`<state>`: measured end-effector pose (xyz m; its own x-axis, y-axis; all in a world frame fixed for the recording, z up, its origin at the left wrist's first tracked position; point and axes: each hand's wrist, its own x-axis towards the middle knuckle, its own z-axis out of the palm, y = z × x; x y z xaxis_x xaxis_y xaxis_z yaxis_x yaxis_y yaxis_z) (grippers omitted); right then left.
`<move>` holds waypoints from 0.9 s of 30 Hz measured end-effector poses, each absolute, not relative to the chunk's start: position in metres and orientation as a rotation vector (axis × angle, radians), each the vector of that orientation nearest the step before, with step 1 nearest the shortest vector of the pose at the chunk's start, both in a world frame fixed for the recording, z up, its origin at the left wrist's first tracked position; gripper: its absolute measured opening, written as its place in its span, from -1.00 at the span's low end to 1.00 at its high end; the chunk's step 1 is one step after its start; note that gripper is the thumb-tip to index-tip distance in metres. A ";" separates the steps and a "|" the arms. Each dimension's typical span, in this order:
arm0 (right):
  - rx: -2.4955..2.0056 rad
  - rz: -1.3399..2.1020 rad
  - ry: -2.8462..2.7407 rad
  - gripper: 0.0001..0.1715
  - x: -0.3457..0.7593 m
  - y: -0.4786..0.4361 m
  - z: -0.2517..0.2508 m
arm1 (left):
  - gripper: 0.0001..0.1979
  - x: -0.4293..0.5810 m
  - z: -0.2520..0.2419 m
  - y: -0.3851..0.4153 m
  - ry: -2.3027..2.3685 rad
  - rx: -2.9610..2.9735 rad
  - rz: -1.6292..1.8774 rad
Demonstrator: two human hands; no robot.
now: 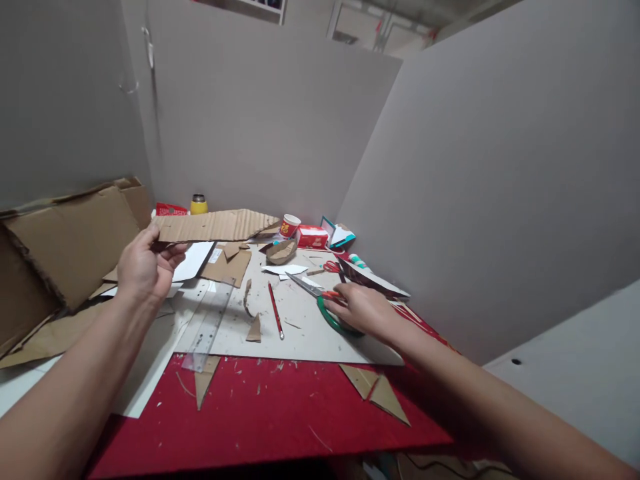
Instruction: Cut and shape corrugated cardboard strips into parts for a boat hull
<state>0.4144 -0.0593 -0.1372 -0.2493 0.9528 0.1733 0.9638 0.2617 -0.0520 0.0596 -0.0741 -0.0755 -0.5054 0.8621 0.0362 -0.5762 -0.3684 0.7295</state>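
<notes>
My left hand [150, 263] pinches the left end of a long strip of corrugated cardboard [215, 225], raised above the table, its far right end cut to a point. On the right, my right hand [363, 307] is closed around the green and orange handles of a pair of scissors [305, 285]. The scissor blades point away to the left over the white board, slightly parted near the tip. Between my hands lie a red pencil [275, 310], a small cardboard triangle [254, 329] and a curved cardboard scrap [247, 298].
A clear ruler [207, 327] lies across the white board [305, 340] on a red tablecloth [270, 413]. Cardboard boxes [75, 240] stand at left. Behind are a yellow jar [199, 205], a paper cup [289, 227] and a red box [313, 237]. Grey partitions [260, 113] enclose the table.
</notes>
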 end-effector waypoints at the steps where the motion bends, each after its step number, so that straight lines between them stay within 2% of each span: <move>1: -1.749 -0.107 -2.379 -0.67 0.404 -0.064 -0.133 | -0.76 0.060 -0.077 -0.073 0.841 0.542 1.969; 7: -1.325 0.098 -2.684 -0.61 0.302 -0.081 -0.127 | -0.82 0.057 -0.081 -0.071 0.887 0.630 1.947; 10: -1.306 0.105 -2.738 -0.72 0.265 -0.072 -0.135 | -0.86 0.056 -0.086 -0.070 0.905 0.664 1.967; 13: -1.302 0.111 -2.775 -0.83 0.251 -0.062 -0.143 | -0.92 0.057 -0.089 -0.068 0.916 0.691 1.963; 17: -1.237 0.178 -2.830 -0.81 0.256 -0.076 -0.148 | -0.98 0.058 -0.091 -0.068 0.910 0.711 1.947; 21: -1.058 0.312 -2.889 -0.82 0.259 -0.132 -0.152 | -0.94 0.060 -0.094 -0.068 0.882 0.755 1.932; 25: -0.198 0.723 -2.889 -0.73 0.250 -0.183 -0.155 | -0.92 0.063 -0.098 -0.066 0.894 0.783 1.904; 27: 0.093 0.830 -2.761 -0.71 0.250 -0.192 -0.152 | -0.94 0.066 -0.100 -0.066 0.912 0.789 1.890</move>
